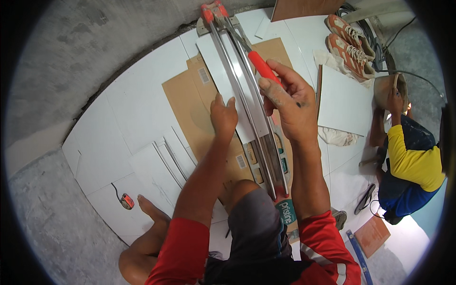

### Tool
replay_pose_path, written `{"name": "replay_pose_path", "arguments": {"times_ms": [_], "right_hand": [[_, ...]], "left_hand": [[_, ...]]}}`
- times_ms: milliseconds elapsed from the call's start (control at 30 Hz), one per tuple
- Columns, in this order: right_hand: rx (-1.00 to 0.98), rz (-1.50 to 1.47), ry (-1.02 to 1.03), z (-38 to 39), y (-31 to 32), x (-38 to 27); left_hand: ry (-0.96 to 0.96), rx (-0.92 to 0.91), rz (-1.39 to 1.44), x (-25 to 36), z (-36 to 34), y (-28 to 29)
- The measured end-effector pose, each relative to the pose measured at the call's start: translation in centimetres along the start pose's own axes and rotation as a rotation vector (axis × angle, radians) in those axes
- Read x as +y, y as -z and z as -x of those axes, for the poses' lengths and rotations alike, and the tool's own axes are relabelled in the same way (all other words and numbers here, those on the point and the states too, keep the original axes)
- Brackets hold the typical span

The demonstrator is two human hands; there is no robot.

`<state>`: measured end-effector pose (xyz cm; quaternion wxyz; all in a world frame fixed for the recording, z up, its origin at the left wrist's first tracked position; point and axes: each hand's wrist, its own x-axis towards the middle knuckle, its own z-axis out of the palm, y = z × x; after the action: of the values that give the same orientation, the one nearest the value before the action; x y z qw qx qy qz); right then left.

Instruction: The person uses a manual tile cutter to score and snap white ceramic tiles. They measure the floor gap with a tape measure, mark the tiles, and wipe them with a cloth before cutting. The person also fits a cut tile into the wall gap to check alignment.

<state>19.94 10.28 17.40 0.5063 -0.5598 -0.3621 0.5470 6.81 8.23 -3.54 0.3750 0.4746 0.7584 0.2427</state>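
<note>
A manual tile cutter (268, 159) with twin metal rails and red end pieces stretches away from me. Under its rails lies a white tile (244, 129). My left hand (224, 116) is at the tile's left edge, thumb over the top and the other fingers partly hidden, holding it. In my right hand (294, 102) is the cutter's red handle (261, 65), raised above the rails, with thumb and fingers wrapped round it. The handle's metal shaft slants up toward the far end of the cutter.
Flat cardboard (183, 90) lies beneath the cutter. Thin tile strips (173, 161) and a tape measure (126, 201) are to the left. Rightward are a loose tile (344, 102), shoes (349, 45), a blue level (358, 256) and a co-worker (413, 161) with a bucket (384, 90).
</note>
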Motion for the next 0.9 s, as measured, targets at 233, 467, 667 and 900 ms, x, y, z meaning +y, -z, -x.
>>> {"name": "replay_pose_path", "arguments": {"times_ms": [233,467,667,900], "right_hand": [[0.001,-0.010,0.015,0.5,0.2,1.3],[-0.026,-0.004,0.039,0.7,1.4,2.5],[-0.084,0.055,0.001,0.7,2.0,2.3],[-0.133,0.026,-0.029,0.7,2.4,2.5]], "left_hand": [[-0.035,0.030,-0.026,-0.2,-1.4,-0.1],[-0.160,-0.190,0.114,-2.5,3.9,0.7],[-0.468,-0.248,-0.160,-3.3,8.1,1.8],[-0.536,-0.210,-0.203,-4.1,8.2,1.1]]}}
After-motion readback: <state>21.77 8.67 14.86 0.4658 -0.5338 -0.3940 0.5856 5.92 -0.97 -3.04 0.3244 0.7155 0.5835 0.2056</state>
